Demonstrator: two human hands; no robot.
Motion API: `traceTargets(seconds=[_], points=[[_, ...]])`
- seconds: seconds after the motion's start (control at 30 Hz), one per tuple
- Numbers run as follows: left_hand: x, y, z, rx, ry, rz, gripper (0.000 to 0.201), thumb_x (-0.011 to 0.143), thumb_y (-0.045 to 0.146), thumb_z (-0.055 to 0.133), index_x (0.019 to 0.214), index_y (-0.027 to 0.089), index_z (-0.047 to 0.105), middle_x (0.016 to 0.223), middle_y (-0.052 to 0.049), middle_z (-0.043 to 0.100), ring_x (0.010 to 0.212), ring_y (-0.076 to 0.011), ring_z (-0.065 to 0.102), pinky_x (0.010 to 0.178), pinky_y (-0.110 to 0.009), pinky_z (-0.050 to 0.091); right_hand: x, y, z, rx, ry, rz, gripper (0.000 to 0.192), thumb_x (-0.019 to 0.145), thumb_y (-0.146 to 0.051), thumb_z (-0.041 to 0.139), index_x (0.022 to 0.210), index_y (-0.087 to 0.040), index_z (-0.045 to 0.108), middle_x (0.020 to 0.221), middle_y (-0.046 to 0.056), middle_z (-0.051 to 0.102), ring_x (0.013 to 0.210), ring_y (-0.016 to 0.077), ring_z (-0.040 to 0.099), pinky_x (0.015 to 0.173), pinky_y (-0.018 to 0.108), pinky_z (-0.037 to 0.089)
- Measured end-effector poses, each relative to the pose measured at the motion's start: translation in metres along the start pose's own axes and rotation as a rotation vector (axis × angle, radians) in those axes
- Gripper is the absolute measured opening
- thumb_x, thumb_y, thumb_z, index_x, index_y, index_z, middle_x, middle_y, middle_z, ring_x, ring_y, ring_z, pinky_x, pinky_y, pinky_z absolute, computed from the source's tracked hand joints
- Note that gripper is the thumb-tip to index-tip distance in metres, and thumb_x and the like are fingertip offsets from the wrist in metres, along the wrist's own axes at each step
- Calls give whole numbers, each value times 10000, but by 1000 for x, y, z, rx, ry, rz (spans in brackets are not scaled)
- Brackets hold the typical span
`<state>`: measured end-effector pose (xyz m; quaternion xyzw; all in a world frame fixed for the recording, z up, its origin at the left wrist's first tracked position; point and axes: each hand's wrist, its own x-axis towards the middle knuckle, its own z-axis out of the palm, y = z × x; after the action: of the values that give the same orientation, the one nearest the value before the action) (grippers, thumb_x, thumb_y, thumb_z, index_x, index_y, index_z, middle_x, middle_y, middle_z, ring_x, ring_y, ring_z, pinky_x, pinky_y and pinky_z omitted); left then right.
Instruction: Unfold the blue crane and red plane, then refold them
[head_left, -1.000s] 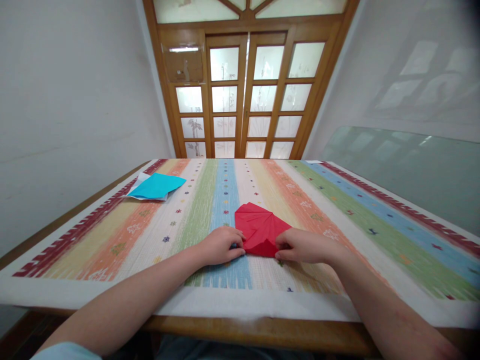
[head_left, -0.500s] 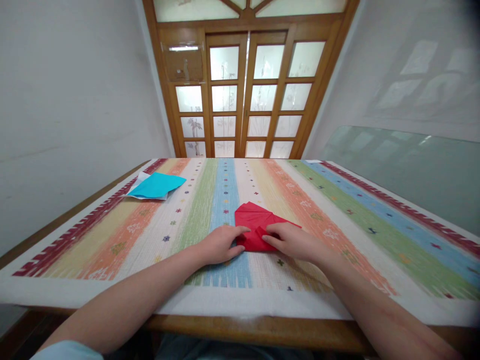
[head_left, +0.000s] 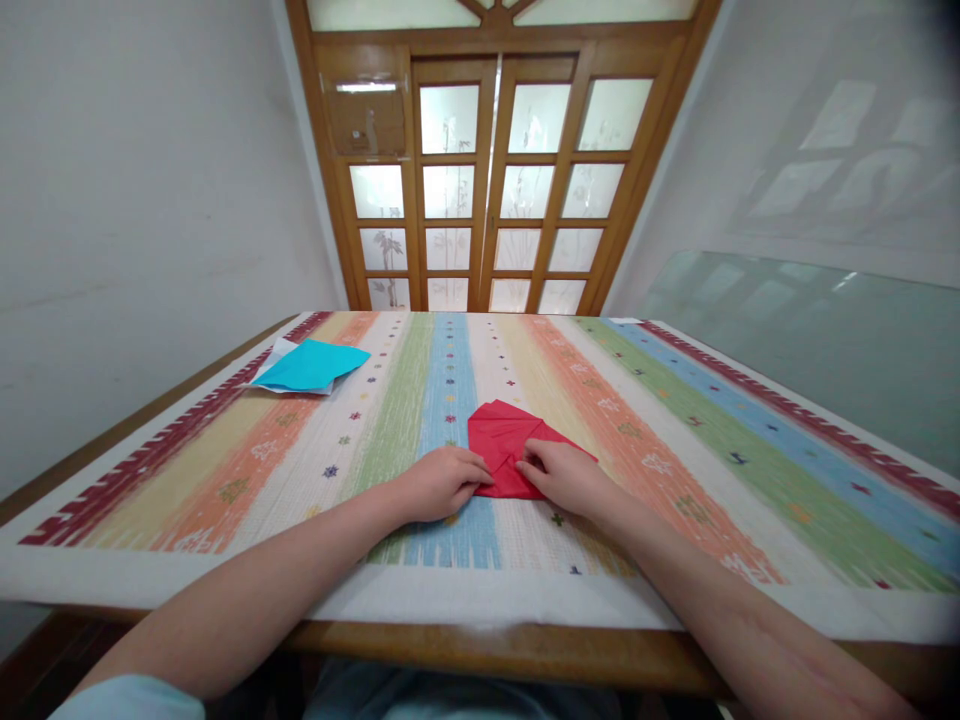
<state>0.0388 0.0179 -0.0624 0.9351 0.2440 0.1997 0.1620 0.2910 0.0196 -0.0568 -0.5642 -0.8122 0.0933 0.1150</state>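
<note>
You're mid-fold on the red paper (head_left: 504, 447), which lies flat on the striped cloth (head_left: 675, 450) just below the middle of the frame, partly over the blue stripe. Your left hand (head_left: 442, 482) sits at the paper's lower-left edge, fingers curled and pressing down on that edge rather than gripping it. Your right hand (head_left: 564, 474) lies on the paper's lower-right part, fingers stretched left and flat, pinning a flap; neither hand is closed around anything. The two sets of fingertips are close together, near the paper's bottom point. I read this as creasing: a flap is laid over and being pressed flat. The next move calls for keeping one hand as an anchor while the other runs along the fold line, with edges lined up before you press hard; a slip here skews the crease. A blue sheet (head_left: 309, 364) on a white sheet (head_left: 279, 350) lies at left, near the cloth's far edge, well apart from both hands.
</note>
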Motion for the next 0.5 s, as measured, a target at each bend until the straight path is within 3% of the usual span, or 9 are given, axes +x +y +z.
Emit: traceTargets(seconds=[0.5], points=[[-1,5,-6,28,-43,59,370,876,88,513,1172,183,714,1187,-87,726,1135,-227,652,1039,-372,462,1,-2,5,-66,52,-6,239,946,-357,550,796,-194,639,824,56,726,704,168,607,566,276,278]])
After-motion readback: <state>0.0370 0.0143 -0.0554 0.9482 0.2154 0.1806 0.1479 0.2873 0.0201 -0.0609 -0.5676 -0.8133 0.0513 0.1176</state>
